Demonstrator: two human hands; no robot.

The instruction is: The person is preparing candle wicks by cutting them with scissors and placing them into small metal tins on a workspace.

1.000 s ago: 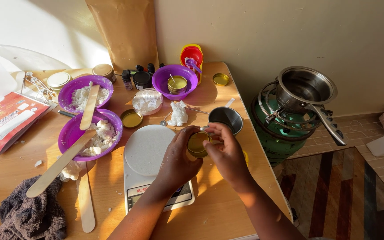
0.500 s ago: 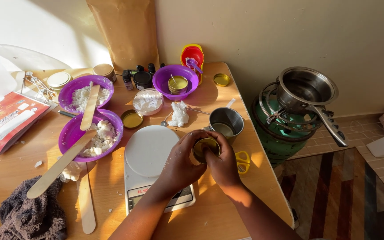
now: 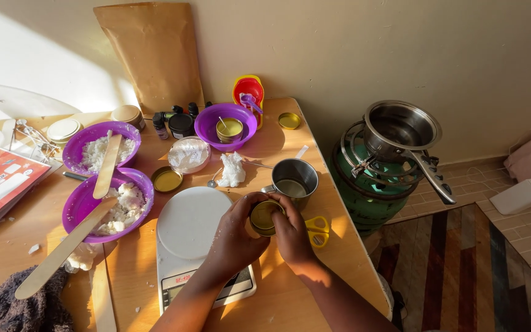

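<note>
My left hand (image 3: 235, 237) wraps around a small round gold tin (image 3: 263, 216) and holds it just above the table, beside the white kitchen scale (image 3: 193, 229). My right hand (image 3: 290, 237) presses against the tin's right side, fingers on its rim. A steel cup (image 3: 294, 178) with pale liquid stands just behind the tin. Yellow-handled scissors (image 3: 317, 229) lie right of my right hand.
Two purple bowls of white flakes (image 3: 107, 197) (image 3: 96, 145) with wooden sticks sit at left, a third purple bowl (image 3: 224, 125) holds a tin. Small bottles, lids, a brown paper bag (image 3: 152, 52) stand behind. A green gas burner with a steel pot (image 3: 397, 132) stands right of the table edge.
Both hands brought the tin slightly down and closer together, my right hand now against its side. The camera view shifted, so the scene sits lower and further left.
</note>
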